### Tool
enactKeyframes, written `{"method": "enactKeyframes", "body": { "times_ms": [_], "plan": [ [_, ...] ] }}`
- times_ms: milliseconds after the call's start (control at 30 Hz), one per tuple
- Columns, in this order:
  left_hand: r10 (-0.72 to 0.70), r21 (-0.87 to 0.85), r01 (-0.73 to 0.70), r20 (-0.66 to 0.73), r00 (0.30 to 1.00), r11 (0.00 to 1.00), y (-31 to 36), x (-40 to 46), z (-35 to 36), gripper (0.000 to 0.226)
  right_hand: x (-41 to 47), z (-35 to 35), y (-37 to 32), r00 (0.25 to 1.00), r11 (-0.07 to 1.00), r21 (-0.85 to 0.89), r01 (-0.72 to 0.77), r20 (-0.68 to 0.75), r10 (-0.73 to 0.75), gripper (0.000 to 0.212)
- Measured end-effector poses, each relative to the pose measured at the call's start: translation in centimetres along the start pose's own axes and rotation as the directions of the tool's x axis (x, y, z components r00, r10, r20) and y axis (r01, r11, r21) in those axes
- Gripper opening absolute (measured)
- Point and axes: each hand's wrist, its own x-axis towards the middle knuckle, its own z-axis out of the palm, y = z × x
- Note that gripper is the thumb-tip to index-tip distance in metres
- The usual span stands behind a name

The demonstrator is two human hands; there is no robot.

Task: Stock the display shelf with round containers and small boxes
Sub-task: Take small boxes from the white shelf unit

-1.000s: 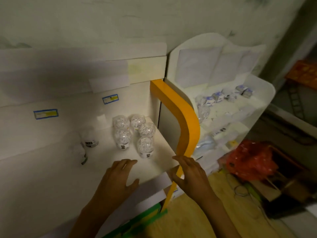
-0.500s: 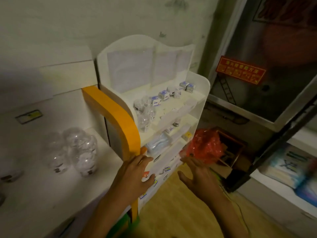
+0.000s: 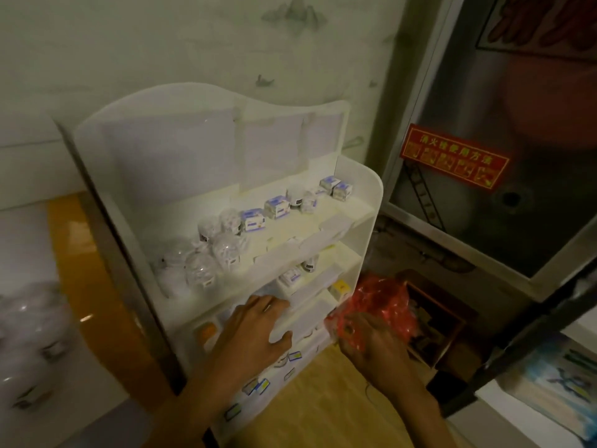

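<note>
— Writing anywhere legible?
— Only yellow Chinese characters on a red sign on the metal door; box labels are too blurred.
— Stock?
— Round containers and small boxes sit on the white display shelf, top tier.
— Hands?
— Left hand lies flat, fingers straight, on a lower tier. Right hand curls around a red bag above the wooden floor.

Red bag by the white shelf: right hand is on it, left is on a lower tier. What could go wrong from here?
1. The right hand grips the thin red plastic bag by one edge; lifted that way, it may tear or spill.
2. The clear round containers stand crowded at the front of the white display shelf; a jolt from the left hand below could roll them off.
</note>
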Motion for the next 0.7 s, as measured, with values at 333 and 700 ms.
{"method": "enactKeyframes", "body": {
  "times_ms": [333,700],
  "plan": [
    [-0.172,0.038,0.173,-0.04,0.984,0.984,-2.8,10.8,2.3,0.057,14.4,0.3,4.0,0.987,0.983,0.098,0.155,0.011,-0.157,0.044],
    [-0.325,0.073,0.339,-0.159,0.932,0.938,-11.8,24.9,4.8,0.06,35.4,4.2,3.8,0.938,0.942,0.068,0.328,0.096,-0.333,0.057]
  ]
}}
